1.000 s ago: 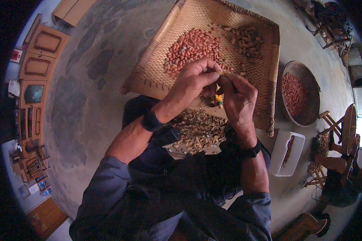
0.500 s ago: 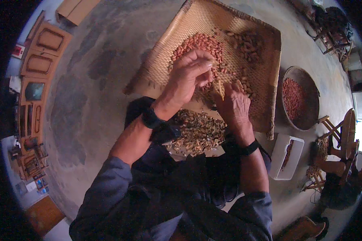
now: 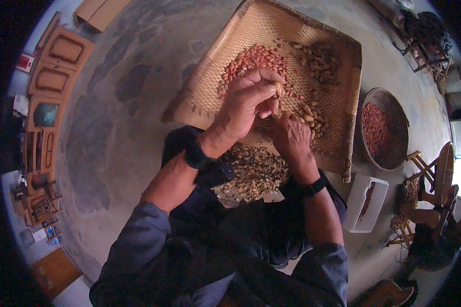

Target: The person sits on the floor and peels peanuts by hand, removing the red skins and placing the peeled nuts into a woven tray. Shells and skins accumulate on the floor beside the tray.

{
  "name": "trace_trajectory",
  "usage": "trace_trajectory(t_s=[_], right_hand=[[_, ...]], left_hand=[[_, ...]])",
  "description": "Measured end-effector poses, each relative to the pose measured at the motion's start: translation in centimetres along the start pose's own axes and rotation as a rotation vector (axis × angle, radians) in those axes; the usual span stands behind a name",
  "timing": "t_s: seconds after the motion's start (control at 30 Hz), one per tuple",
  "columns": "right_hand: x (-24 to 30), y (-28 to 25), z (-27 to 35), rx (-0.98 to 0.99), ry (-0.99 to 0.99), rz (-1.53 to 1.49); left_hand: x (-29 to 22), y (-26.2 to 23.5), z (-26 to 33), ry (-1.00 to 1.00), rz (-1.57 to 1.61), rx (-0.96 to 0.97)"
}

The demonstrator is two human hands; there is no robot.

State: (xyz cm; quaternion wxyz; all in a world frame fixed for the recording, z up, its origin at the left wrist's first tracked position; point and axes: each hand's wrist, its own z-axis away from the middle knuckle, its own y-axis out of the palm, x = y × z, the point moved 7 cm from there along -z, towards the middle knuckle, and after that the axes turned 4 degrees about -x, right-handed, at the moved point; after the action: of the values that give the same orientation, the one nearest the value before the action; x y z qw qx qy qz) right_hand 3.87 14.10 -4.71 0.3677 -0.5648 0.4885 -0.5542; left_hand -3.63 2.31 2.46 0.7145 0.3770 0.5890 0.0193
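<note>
My left hand is raised over a woven winnowing tray and pinches a tan peanut between thumb and fingers. My right hand reaches palm down onto the tray among unshelled peanuts; whether it grips any I cannot tell. A heap of reddish shelled kernels lies in the tray's middle, and a darker pile of pods at its far right. A mound of broken shells sits on my lap, on dark cloth.
A round dark basket with red kernels stands right of the tray. A white rectangular tub sits near my right elbow. Wooden stools crowd the right edge, carved wooden panels the left. The floor is grey concrete.
Both hands moved forward from over my lap out over the tray. My right hand dropped onto the unshelled peanuts; my left now holds a peanut up.
</note>
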Motion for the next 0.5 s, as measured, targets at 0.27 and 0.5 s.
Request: trace_trajectory(t_s=[0.27,0.5], right_hand=[[-2.3,-5.2,-1.6,-0.239,0.176,-0.523],[-2.3,-8.0,-1.3,-0.124,0.422,-1.007]], left_hand=[[0.6,0.0,-0.2,-0.062,0.042,0.02],[0.7,-0.4,-0.2,-0.067,0.005,-0.068]])
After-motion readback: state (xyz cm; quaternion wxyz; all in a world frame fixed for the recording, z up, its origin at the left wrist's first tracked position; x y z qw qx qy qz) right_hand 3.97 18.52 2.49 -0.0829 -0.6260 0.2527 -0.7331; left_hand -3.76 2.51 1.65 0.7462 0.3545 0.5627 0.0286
